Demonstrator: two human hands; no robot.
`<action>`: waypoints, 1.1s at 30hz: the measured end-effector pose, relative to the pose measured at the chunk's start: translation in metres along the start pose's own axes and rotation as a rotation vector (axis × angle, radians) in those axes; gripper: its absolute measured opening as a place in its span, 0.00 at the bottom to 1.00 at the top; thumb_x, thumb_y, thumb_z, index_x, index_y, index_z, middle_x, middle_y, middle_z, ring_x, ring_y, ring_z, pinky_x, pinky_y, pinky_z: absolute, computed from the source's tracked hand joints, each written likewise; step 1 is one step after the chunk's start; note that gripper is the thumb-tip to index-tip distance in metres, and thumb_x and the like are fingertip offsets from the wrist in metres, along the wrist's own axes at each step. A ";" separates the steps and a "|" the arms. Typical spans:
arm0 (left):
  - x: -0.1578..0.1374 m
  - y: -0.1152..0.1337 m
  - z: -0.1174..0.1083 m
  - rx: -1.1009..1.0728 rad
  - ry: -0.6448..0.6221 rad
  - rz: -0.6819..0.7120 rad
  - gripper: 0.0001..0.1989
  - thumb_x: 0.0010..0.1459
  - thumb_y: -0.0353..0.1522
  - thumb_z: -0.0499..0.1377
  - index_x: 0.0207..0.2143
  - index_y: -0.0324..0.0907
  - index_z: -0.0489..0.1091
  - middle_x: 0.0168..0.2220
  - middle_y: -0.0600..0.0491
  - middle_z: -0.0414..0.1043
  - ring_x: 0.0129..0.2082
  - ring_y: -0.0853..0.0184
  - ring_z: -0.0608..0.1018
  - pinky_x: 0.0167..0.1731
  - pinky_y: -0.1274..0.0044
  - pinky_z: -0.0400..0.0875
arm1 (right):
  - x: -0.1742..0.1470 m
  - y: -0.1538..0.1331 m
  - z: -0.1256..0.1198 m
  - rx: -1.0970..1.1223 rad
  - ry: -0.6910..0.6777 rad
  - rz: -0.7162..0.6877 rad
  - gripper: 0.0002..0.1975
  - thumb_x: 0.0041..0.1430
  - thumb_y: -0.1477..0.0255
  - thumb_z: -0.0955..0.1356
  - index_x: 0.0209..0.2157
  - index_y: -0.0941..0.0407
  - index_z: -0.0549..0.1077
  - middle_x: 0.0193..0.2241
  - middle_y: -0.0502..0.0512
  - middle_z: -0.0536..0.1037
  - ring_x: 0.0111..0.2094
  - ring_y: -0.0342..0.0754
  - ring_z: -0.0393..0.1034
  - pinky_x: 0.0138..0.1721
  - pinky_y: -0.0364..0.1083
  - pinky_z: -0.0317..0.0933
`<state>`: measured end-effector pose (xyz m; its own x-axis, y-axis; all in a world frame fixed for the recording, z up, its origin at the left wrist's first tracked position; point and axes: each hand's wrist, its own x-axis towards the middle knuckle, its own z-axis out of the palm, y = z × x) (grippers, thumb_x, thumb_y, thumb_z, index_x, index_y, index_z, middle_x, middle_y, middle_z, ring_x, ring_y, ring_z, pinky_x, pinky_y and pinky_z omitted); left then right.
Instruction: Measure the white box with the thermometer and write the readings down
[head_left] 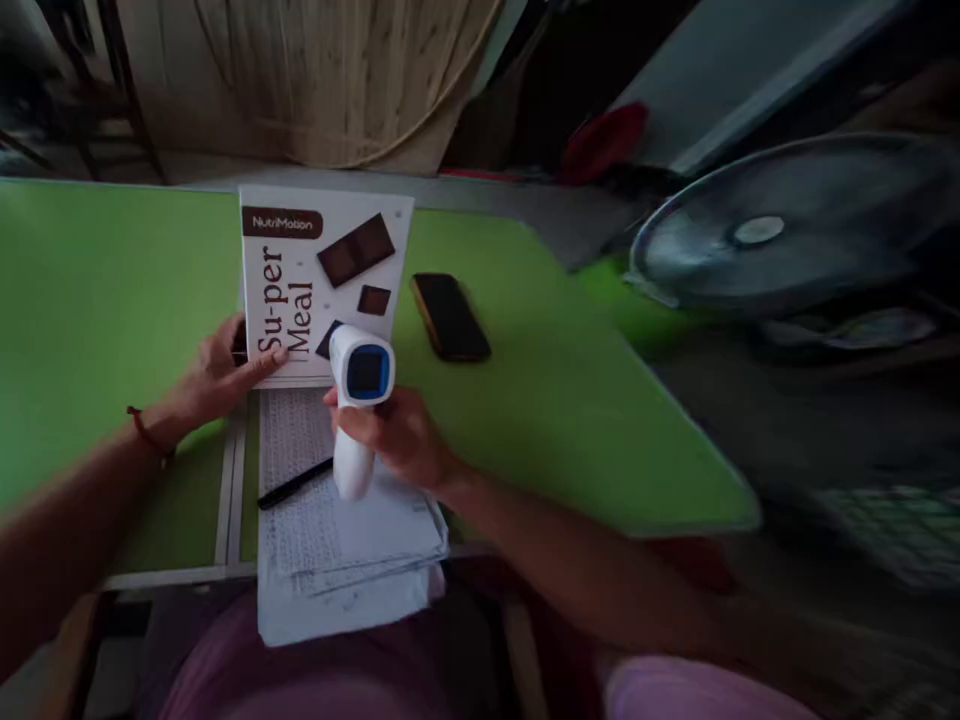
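Observation:
My left hand (225, 375) grips the lower left corner of a white box (352, 215) printed "NutriMotion Su-per Meal", its thumb on the printed face. A white infrared thermometer (352, 475) with a blue-rimmed dark screen is wrapped in the fingers of my right hand (405, 435), in front of the box's lower right part. Beneath that hand lies a stack of handwritten papers (352, 545), overhanging the near table edge. A black pen (295, 484) rests on the sheets, just left of the thermometer's handle.
A smartphone (451, 318) lies face up on the green table (570, 420), right of the box. Beyond the table's right side stands a large fan (780, 225). A round wooden panel (345, 80) is behind the far edge.

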<state>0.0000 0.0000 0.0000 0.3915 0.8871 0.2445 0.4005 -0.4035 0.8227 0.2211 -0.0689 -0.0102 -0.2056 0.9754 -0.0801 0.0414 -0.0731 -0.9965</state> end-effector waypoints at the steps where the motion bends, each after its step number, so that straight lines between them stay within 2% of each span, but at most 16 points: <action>1: 0.000 0.001 -0.001 0.009 0.006 0.006 0.23 0.61 0.49 0.62 0.46 0.40 0.68 0.49 0.43 0.78 0.46 0.55 0.80 0.41 0.69 0.80 | 0.001 -0.001 0.000 0.003 -0.005 -0.004 0.18 0.45 0.56 0.73 0.21 0.54 0.66 0.19 0.46 0.65 0.23 0.42 0.59 0.26 0.45 0.55; 9: 0.001 0.000 -0.006 -0.012 -0.046 0.032 0.21 0.60 0.48 0.64 0.44 0.41 0.67 0.46 0.44 0.78 0.43 0.57 0.81 0.36 0.71 0.80 | 0.003 -0.001 0.000 0.020 -0.018 -0.017 0.18 0.45 0.58 0.74 0.21 0.52 0.65 0.19 0.45 0.63 0.23 0.42 0.57 0.25 0.45 0.55; 15: 0.001 -0.003 -0.007 -0.026 -0.039 0.039 0.21 0.59 0.45 0.65 0.45 0.40 0.67 0.46 0.42 0.78 0.41 0.58 0.81 0.33 0.72 0.80 | 0.003 0.000 -0.001 -0.003 -0.025 -0.031 0.17 0.45 0.59 0.73 0.21 0.52 0.64 0.19 0.44 0.60 0.23 0.41 0.55 0.25 0.45 0.53; 21: 0.000 -0.004 -0.006 -0.001 -0.004 0.040 0.22 0.58 0.46 0.66 0.46 0.40 0.67 0.45 0.42 0.78 0.40 0.58 0.81 0.29 0.72 0.79 | 0.003 0.001 -0.001 -0.019 -0.048 -0.057 0.16 0.45 0.60 0.73 0.21 0.52 0.63 0.19 0.44 0.60 0.23 0.41 0.54 0.25 0.45 0.52; 28: 0.000 -0.004 -0.003 -0.097 -0.009 -0.014 0.23 0.57 0.47 0.66 0.45 0.40 0.68 0.47 0.42 0.77 0.43 0.54 0.80 0.34 0.66 0.80 | 0.003 0.004 -0.001 -0.018 -0.054 -0.069 0.16 0.46 0.62 0.73 0.21 0.53 0.63 0.19 0.44 0.60 0.23 0.40 0.54 0.25 0.44 0.53; 33: -0.001 -0.007 -0.003 -0.202 0.030 -0.044 0.28 0.55 0.46 0.69 0.50 0.39 0.67 0.51 0.41 0.75 0.50 0.50 0.79 0.43 0.59 0.80 | 0.004 0.001 -0.008 -0.086 -0.071 -0.133 0.13 0.47 0.61 0.73 0.24 0.53 0.68 0.21 0.45 0.66 0.24 0.42 0.58 0.25 0.44 0.57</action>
<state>-0.0056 0.0024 -0.0044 0.3516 0.9103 0.2184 0.2417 -0.3137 0.9182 0.2285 -0.0639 -0.0115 -0.2831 0.9579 0.0473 0.0920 0.0762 -0.9928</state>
